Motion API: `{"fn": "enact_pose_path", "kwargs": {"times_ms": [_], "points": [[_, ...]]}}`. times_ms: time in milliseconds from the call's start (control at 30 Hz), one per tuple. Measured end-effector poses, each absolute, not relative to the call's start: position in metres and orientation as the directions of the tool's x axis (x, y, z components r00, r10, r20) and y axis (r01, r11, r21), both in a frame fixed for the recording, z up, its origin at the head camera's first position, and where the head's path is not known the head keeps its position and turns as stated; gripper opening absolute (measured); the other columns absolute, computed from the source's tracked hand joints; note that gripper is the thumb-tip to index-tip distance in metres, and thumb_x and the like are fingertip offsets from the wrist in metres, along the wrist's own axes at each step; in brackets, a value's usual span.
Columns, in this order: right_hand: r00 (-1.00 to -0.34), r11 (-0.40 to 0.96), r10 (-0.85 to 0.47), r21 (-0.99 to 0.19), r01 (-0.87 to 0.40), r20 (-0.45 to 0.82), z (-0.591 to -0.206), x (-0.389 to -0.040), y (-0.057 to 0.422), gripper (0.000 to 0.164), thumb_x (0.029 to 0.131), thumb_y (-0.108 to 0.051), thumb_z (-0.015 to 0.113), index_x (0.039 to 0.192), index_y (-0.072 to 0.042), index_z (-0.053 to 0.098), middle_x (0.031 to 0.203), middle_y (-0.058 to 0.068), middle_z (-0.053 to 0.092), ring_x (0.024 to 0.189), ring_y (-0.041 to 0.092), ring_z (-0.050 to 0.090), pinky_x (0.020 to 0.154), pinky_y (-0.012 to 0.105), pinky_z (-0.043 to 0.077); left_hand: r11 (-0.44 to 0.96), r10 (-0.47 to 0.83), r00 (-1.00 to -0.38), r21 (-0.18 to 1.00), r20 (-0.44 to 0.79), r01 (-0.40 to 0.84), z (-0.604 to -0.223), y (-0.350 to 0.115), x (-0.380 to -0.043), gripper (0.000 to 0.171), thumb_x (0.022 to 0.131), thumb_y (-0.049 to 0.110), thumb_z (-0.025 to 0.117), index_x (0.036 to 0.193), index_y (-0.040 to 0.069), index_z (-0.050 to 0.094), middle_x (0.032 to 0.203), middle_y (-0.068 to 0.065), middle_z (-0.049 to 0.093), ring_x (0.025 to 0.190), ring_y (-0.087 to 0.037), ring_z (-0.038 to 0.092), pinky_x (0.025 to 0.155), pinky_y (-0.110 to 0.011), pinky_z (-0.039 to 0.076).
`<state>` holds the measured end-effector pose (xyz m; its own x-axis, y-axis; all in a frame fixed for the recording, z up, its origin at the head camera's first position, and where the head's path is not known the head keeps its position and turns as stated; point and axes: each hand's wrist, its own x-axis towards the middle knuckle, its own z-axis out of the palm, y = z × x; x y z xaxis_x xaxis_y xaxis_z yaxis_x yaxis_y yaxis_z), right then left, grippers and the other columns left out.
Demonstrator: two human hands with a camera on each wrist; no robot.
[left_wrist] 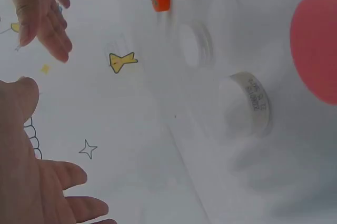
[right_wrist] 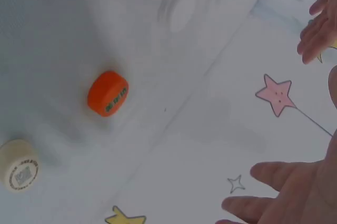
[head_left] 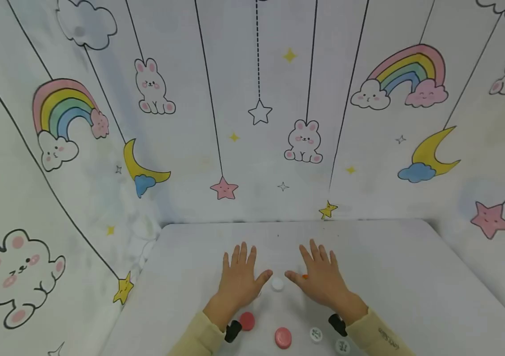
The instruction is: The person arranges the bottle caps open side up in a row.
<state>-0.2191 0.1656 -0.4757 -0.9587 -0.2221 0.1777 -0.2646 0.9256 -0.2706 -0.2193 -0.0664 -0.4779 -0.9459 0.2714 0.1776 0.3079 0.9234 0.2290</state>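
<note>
My left hand (head_left: 238,283) is held over the white table with its fingers straight and spread, holding nothing. To its right, my right hand (head_left: 325,283) is spread the same way, thumb pointing toward the left thumb. A plain white cap (head_left: 277,284) lies between the two thumbs. Mostly hidden under the right hand in the head view is an orange cap (right_wrist: 108,93), with printed marks on its face. In the left wrist view a white cap (left_wrist: 246,104) with print on its side stands near a red cap (left_wrist: 318,48).
Nearer the body lie two red round caps (head_left: 283,337) and two printed white caps (head_left: 316,334), by the wrists. The tabletop (head_left: 395,277) meets a wall (head_left: 261,158) with drawn rabbits, stars and rainbows. A black wrist strap (head_left: 232,331) shows at the left sleeve.
</note>
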Motion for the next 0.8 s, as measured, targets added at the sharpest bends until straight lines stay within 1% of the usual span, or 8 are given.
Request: {"fn": "enact_pose_path", "kwargs": {"times_ms": [100, 167, 300, 433, 500, 667, 800], "points": [[-0.948, 0.915, -0.239, -0.277, -0.293, 0.212, -0.481, -0.216, 0.165, 0.090, 0.086, -0.071, 0.052, 0.147, -0.006, 0.042, 0.155, 0.023, 0.030, 0.139, 0.048, 0.029, 0.109, 0.066, 0.019, 0.912, 0.293, -0.936, 0.236, 0.197, 0.335, -0.482, -0.063, -0.217, 0.080, 0.095, 0.063, 0.043, 0.151, 0.008, 0.034, 0.156, -0.019, 0.029, 0.145, -0.036, 0.024, 0.113, -0.059, 0.019], [-0.940, 0.908, -0.252, -0.280, -0.312, 0.232, -0.484, -0.213, 0.164, 0.087, 0.085, -0.069, 0.056, 0.146, -0.007, 0.044, 0.154, 0.021, 0.032, 0.138, 0.047, 0.032, 0.109, 0.064, 0.021, 0.905, 0.305, -0.927, 0.235, 0.221, 0.354, -0.485, -0.062, -0.215, 0.078, 0.095, 0.062, 0.045, 0.150, 0.008, 0.037, 0.155, -0.018, 0.032, 0.143, -0.036, 0.028, 0.112, -0.057, 0.023], [-0.919, 0.885, -0.292, -0.289, -0.365, 0.264, -0.489, -0.207, 0.161, 0.074, 0.086, -0.057, 0.065, 0.141, -0.009, 0.052, 0.148, 0.017, 0.043, 0.133, 0.044, 0.041, 0.108, 0.060, 0.028, 0.894, 0.315, -0.918, 0.249, 0.242, 0.372, -0.490, -0.060, -0.211, 0.072, 0.094, 0.057, 0.053, 0.146, 0.008, 0.044, 0.149, -0.017, 0.041, 0.138, -0.034, 0.037, 0.109, -0.054, 0.031], [-0.904, 0.861, -0.323, -0.309, -0.403, 0.280, -0.494, -0.200, 0.156, 0.057, 0.086, -0.044, 0.072, 0.132, -0.013, 0.060, 0.137, 0.009, 0.056, 0.127, 0.034, 0.050, 0.105, 0.054, 0.037, 0.889, 0.322, -0.912, 0.250, 0.256, 0.384, -0.498, -0.058, -0.206, 0.060, 0.093, 0.048, 0.061, 0.138, 0.008, 0.054, 0.136, -0.012, 0.053, 0.126, -0.030, 0.049, 0.100, -0.049, 0.042], [-0.904, 0.852, -0.331, -0.325, -0.409, 0.270, -0.496, -0.195, 0.155, 0.053, 0.085, -0.040, 0.074, 0.130, -0.015, 0.061, 0.132, 0.004, 0.059, 0.125, 0.029, 0.053, 0.102, 0.052, 0.041, 0.882, 0.325, -0.906, 0.258, 0.269, 0.393, -0.503, -0.056, -0.202, 0.054, 0.092, 0.043, 0.064, 0.133, 0.009, 0.058, 0.128, -0.009, 0.058, 0.118, -0.027, 0.053, 0.095, -0.046, 0.045], [-0.895, 0.834, -0.379, -0.331, -0.440, 0.234, -0.506, -0.185, 0.153, 0.048, 0.085, -0.036, 0.074, 0.127, -0.017, 0.062, 0.126, 0.000, 0.062, 0.119, 0.024, 0.056, 0.097, 0.049, 0.046, 0.855, 0.331, -0.888, 0.297, 0.319, 0.426, -0.517, -0.050, -0.193, 0.041, 0.090, 0.037, 0.068, 0.121, 0.011, 0.066, 0.112, -0.002, 0.064, 0.101, -0.020, 0.057, 0.084, -0.039, 0.049], [-0.884, 0.816, -0.391, -0.348, -0.461, 0.254, -0.515, -0.178, 0.154, 0.044, 0.085, -0.034, 0.074, 0.124, -0.017, 0.064, 0.119, -0.004, 0.065, 0.111, 0.020, 0.059, 0.094, 0.045, 0.047, 0.835, 0.338, -0.873, 0.316, 0.352, 0.451, -0.524, -0.046, -0.187, 0.033, 0.088, 0.033, 0.071, 0.114, 0.013, 0.069, 0.104, 0.001, 0.065, 0.093, -0.017, 0.057, 0.078, -0.035, 0.048]]}}
